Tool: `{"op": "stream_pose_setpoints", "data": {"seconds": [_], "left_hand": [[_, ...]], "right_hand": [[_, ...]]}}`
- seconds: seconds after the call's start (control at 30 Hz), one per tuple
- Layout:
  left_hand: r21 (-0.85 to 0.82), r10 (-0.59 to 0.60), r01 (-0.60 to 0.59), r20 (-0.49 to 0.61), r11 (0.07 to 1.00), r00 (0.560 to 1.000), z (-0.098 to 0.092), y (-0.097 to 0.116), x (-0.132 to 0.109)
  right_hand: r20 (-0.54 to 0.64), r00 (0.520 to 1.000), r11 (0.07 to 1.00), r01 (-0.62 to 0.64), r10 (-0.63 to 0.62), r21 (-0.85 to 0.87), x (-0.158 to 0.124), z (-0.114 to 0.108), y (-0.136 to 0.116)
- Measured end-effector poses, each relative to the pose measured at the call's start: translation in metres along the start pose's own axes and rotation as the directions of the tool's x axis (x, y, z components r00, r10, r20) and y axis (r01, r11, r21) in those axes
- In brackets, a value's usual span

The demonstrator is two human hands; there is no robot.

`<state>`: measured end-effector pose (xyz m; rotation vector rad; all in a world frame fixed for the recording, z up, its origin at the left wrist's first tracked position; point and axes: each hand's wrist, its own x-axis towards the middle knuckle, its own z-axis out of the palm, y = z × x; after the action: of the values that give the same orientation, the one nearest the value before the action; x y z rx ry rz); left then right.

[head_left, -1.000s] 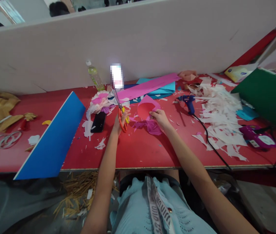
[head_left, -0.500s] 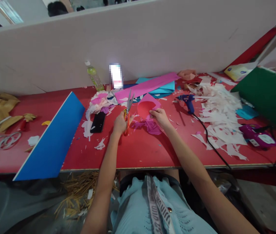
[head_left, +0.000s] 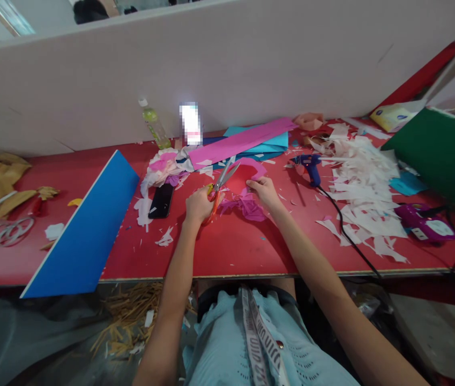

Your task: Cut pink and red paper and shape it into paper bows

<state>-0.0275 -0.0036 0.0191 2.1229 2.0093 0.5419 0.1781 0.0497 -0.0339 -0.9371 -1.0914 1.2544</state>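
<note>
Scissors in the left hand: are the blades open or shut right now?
Open: the steel blades of the orange-handled scissors spread in a V above the left hand, their tips apart.

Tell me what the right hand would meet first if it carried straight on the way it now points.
The right hand would meet the pink paper first; its fingers already seem to hold the edge, though depth is hard to judge from this view.

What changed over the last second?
The left hand swung the scissors from pointing up and back to pointing right, blades now at the edge of the pink paper. The right hand stayed holding the paper. The phone and glue gun stayed put.
</note>
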Motion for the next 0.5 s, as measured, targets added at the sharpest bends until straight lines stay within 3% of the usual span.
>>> {"op": "stream_pose_setpoints", "data": {"seconds": [0.5], "left_hand": [[-0.049, 0.053, -0.052, 0.024, 0.997, 0.998, -0.0002, -0.0044, 0.0007]], "right_hand": [[0.021, 1.0, 1.0, -0.009, 0.009, -0.018, -0.0006, 0.0007, 0.003]]}}
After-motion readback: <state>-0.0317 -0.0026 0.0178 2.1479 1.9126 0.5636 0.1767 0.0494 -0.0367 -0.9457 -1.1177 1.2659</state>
